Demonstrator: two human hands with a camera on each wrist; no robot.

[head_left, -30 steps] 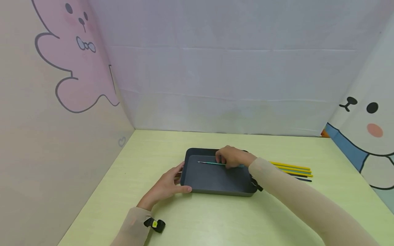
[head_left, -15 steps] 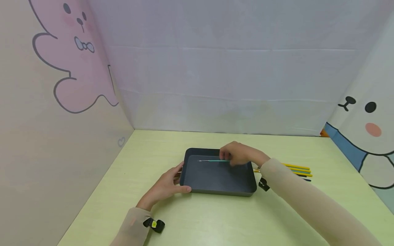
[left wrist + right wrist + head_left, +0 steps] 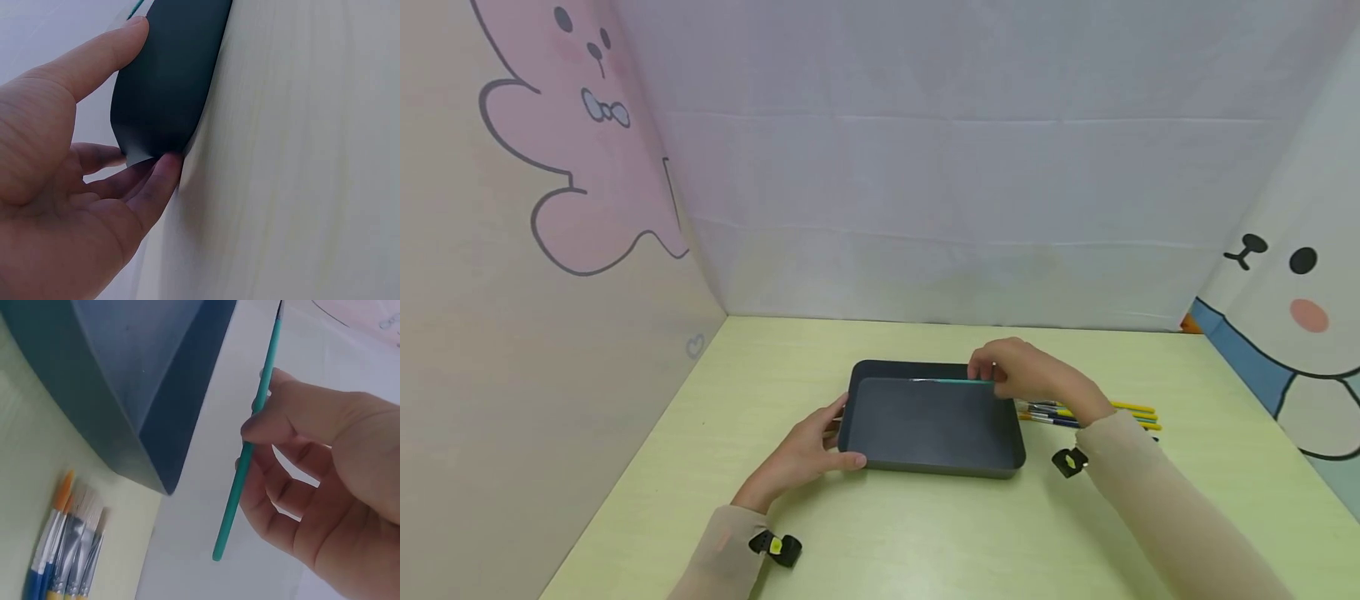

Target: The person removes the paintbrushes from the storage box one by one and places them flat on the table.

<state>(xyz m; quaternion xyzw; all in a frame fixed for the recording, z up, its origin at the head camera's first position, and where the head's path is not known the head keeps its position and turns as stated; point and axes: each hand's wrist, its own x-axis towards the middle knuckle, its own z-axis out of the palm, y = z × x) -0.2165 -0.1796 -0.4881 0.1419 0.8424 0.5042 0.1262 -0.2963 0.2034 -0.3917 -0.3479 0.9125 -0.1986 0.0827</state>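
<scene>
A dark grey rectangular tray [image 3: 925, 433] lies on the table. My left hand [image 3: 808, 446] holds its near left corner, the thumb on the front side and the fingers round the left side. In the left wrist view, the thumb and fingertips touch the tray wall [image 3: 169, 81]. My right hand [image 3: 1026, 367] pinches a thin teal paintbrush [image 3: 231, 506] between thumb and fingers, over the tray's far right corner. The brush's dark tip points left. In the right wrist view, its handle end sticks out past the fingers, apart from the tray.
Several paintbrushes [image 3: 1052, 414] with yellow, blue and teal handles lie beside the tray's right side, partly hidden by the right forearm. Their bristles [image 3: 84, 503] face the tray. A white sheet [image 3: 962, 208] hangs behind the pale yellow table [image 3: 887, 533].
My right hand has moved right and away from me, lifting the teal paintbrush toward the tray's far right corner. More of the other brushes' bristle ends show. My left hand stays on the tray.
</scene>
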